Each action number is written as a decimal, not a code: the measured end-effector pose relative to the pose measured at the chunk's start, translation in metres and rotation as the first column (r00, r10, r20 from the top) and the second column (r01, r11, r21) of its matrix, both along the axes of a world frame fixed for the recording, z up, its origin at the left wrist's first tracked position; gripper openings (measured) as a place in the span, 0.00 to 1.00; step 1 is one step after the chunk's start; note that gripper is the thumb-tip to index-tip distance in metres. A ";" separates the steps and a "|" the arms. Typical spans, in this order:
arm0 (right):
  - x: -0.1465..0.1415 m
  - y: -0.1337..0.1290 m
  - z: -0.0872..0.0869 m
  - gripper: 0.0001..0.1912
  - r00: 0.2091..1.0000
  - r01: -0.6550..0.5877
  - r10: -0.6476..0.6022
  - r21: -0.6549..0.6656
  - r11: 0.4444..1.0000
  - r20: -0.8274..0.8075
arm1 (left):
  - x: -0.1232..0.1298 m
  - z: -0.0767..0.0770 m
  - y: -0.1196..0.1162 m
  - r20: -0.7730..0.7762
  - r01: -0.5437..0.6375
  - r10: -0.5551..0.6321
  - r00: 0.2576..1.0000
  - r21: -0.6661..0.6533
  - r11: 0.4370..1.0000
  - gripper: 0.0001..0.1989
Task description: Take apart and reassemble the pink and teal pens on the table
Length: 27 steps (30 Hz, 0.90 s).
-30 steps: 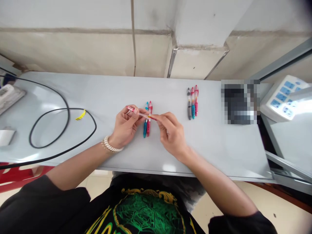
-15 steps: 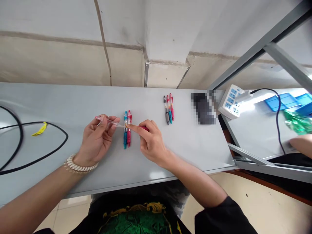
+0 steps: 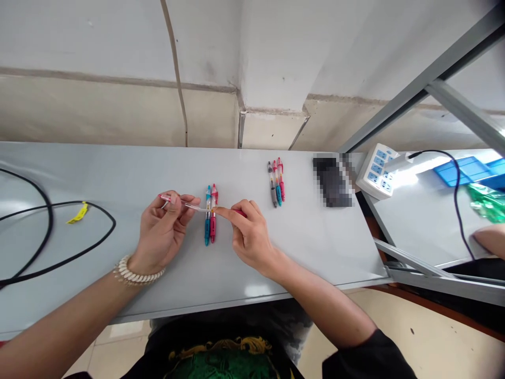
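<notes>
My left hand (image 3: 163, 223) pinches the clear barrel of a pen (image 3: 188, 205) that has a pinkish-red top end. A thin clear refill (image 3: 203, 210) juts out of the barrel toward the right. At its tip is the stretched index finger of my right hand (image 3: 250, 231). The other fingers of that hand curl around a pink pen grip (image 3: 240, 212), mostly hidden. Just beneath the refill, a teal pen (image 3: 207, 223) and a pink pen (image 3: 213, 223) lie side by side on the table.
Three pens, grey (image 3: 273, 187), teal (image 3: 279, 192) and pink (image 3: 281, 179), lie together to the right. Beyond them are a pixelated dark object (image 3: 333, 181) and a white power strip (image 3: 376, 171). Black cable (image 3: 108, 234) loops across the left. A metal frame (image 3: 418, 263) borders the right side.
The whole view has shifted slightly, so everything sits a little further right and lower. Both hands keep nearly the same hold, with the refill still between them.
</notes>
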State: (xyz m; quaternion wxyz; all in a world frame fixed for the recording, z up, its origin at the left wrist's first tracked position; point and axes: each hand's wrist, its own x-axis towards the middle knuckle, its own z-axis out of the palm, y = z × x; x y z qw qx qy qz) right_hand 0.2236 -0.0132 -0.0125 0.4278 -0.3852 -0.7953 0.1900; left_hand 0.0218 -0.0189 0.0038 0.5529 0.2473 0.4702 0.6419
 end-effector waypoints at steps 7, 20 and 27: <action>0.002 0.001 0.004 0.32 0.996 0.015 -0.010 0.068 0.998 -0.085 | 0.000 0.001 0.002 -0.029 -0.064 0.065 0.997 0.045 0.997 0.17; -0.009 -0.004 -0.001 0.16 0.991 -0.073 0.080 0.066 0.995 -0.111 | 0.015 -0.004 -0.008 -0.067 0.058 -0.054 0.996 0.066 0.996 0.18; -0.007 -0.005 0.003 0.08 0.966 -0.107 0.060 -0.182 0.977 -0.250 | 0.015 -0.004 -0.007 -0.024 0.067 -0.066 0.998 0.063 0.996 0.19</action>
